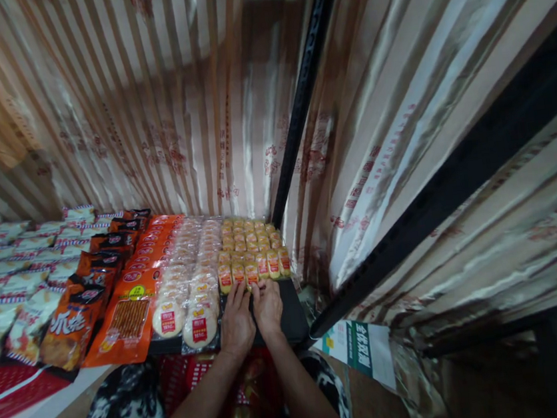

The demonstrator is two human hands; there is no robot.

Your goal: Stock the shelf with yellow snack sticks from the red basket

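Observation:
Small yellow packaged cakes with red-and-white labels stand in tight rows on a black shelf. My left hand reaches to the front row, its fingertips on the lower part of a packaged cake. Close beside it, my right hand has curled fingers, with thumb and fingertips against the same packet. The exact contact of the fingertips is partly hidden. Left of my hands lie rows of round, flat, pale pastries in clear wrappers with red labels.
Orange snack bags, darker orange bags and white bags line the shelf further left. Black metal posts rise at the right, before striped curtain. A red basket with wrapped goods sits below my forearms.

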